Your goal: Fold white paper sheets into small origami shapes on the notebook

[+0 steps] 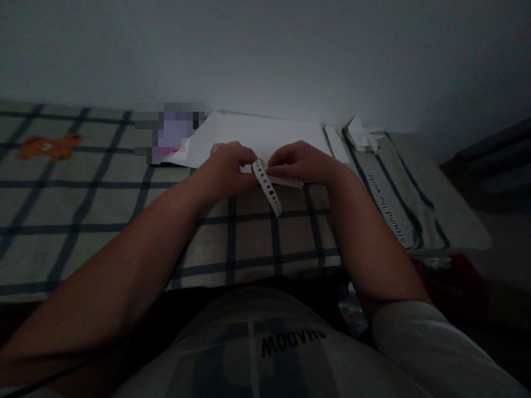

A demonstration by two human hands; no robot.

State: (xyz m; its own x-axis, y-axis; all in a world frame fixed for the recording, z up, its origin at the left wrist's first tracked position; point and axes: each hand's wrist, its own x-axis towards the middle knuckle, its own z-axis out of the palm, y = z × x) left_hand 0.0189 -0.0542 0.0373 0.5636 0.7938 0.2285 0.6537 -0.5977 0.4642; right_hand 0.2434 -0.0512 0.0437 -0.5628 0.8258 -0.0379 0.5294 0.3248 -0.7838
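Observation:
A narrow white strip with a row of dark dots (267, 187) is between my two hands, bent near the fingertips. One end hangs down toward me, and another pale length runs to the right below my right hand. My left hand (232, 166) is closed, with thumb and fingers pinching the strip at its bend. From the other side my right hand (299, 160) is also closed, its fingertips pinched on the strip close to the left ones. Behind both hands lies a large white sheet (257, 130), partly hidden by them. The picture is dark, so the exact fold is unclear.
A checked cloth (124, 215) covers the table, which meets a pale wall. An orange bear-shaped piece (50, 147) lies far left, and a pixelated purple item (175, 132) beside the sheet. Crumpled white paper (360, 135) rests at the right. Something red (460, 282) is below the table's right edge.

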